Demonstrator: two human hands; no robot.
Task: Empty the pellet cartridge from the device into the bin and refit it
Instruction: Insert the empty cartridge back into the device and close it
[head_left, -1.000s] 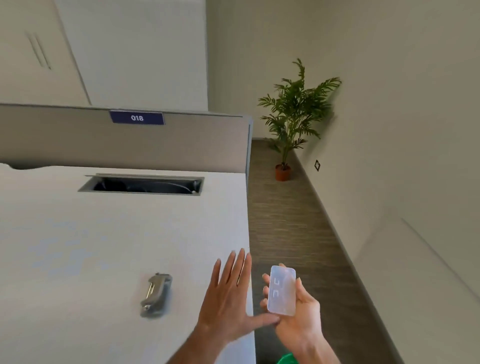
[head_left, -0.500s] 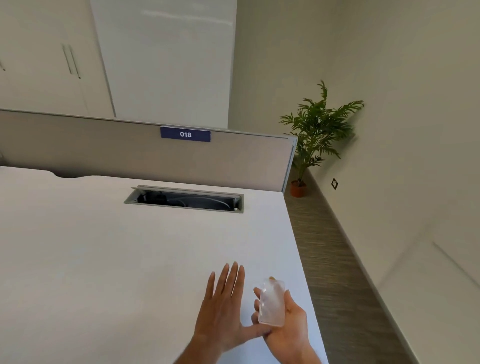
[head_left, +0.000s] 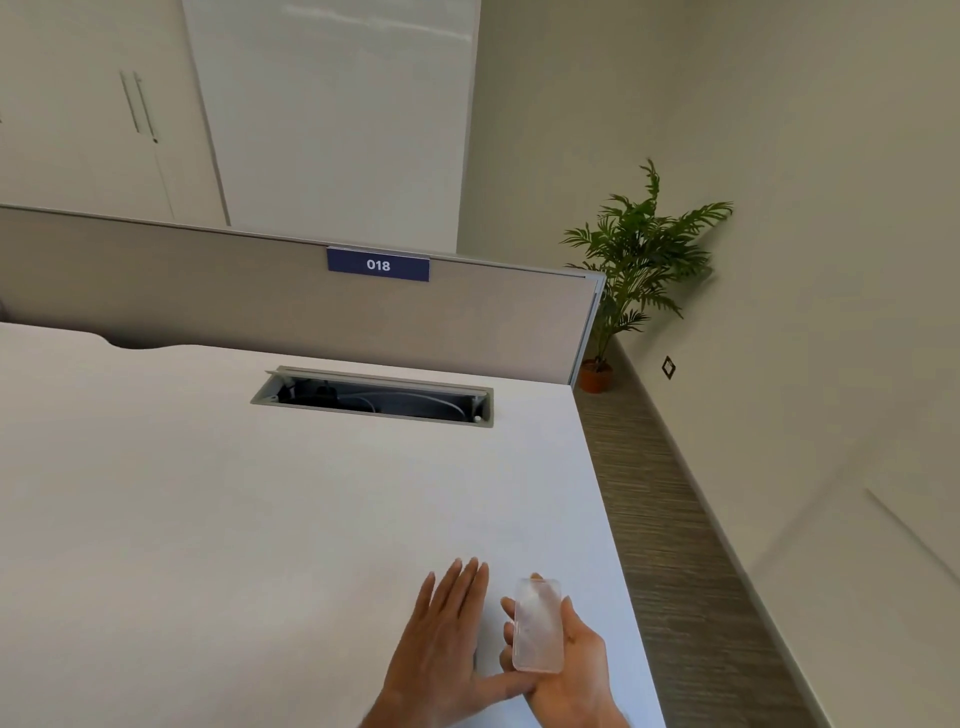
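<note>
A small clear plastic cartridge (head_left: 538, 626) with rounded corners stands upright in my right hand (head_left: 569, 670), which grips it from behind near the desk's right front corner. My left hand (head_left: 441, 642) lies flat just to its left, fingers straight and together, and its thumb touches my right hand under the cartridge. I cannot tell whether the cartridge holds pellets. The grey device is out of view, and no bin shows.
The white desk (head_left: 260, 519) has an open cable slot (head_left: 374, 397) at its back, in front of a grey partition with a blue "018" label (head_left: 378, 265). A floor aisle runs along the right, with a potted plant (head_left: 631, 270) at its far end.
The view has swung left and up, so the grey device on the desk has dropped out of sight. My hands stay together and now sit over the desk instead of its right edge.
</note>
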